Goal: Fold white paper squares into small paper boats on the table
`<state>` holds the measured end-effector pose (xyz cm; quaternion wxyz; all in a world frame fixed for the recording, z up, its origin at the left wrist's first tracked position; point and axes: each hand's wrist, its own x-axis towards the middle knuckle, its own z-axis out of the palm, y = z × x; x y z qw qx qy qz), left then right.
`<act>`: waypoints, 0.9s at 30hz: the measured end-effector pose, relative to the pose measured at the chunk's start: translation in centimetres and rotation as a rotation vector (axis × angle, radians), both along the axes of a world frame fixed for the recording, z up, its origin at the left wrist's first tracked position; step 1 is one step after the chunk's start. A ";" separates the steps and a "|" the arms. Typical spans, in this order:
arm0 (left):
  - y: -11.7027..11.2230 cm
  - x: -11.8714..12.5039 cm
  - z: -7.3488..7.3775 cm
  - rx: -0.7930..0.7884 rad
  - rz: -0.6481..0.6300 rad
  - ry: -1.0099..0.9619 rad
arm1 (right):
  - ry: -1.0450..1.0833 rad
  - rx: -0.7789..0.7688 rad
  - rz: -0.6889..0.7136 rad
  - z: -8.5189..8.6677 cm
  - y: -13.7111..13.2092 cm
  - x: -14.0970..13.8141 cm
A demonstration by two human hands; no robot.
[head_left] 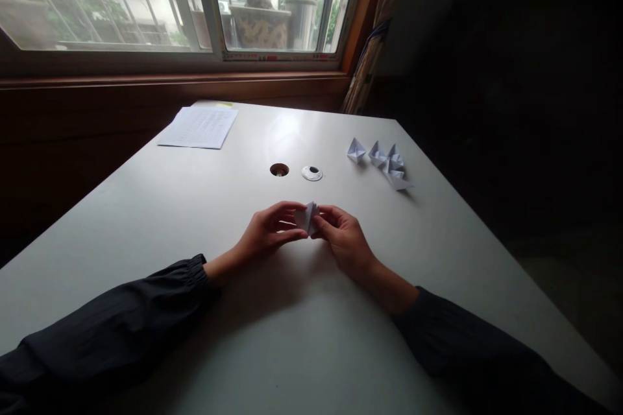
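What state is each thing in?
Folded paper: creased, held
Left hand: gripping its left side
Right hand: gripping its right side
Paper boats: folded, grouped at right
Papers: lying flat
Table hole: uncovered
White round fitting: dark opening showing
Curtain: gathered aside
Window: can't tell if open

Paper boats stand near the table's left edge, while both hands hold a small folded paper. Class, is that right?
Not quite: the head view shows the boats near the right edge of the table, not the left. The left hand and right hand do both hold a small folded paper.
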<state>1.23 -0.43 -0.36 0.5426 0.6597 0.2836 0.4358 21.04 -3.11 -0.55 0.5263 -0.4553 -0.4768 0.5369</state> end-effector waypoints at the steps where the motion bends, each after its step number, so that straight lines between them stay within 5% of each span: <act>1: 0.0 -0.1 0.0 -0.001 -0.046 -0.007 | 0.030 -0.020 -0.016 0.0 0.0 0.1; 5: 0.0 -0.4 0.1 0.012 -0.099 0.007 | 0.068 -0.055 -0.005 0.1 -0.1 0.2; 14: -0.7 0.0 0.3 0.117 0.196 0.111 | -0.071 -0.014 0.092 0.6 -0.8 -0.7; 19: -0.8 0.0 0.1 0.211 0.332 0.158 | 0.017 -0.103 0.238 0.9 -1.0 -0.3; 27: -0.7 -0.1 0.9 0.402 0.231 0.223 | 0.210 -0.175 0.285 1.2 -0.9 0.1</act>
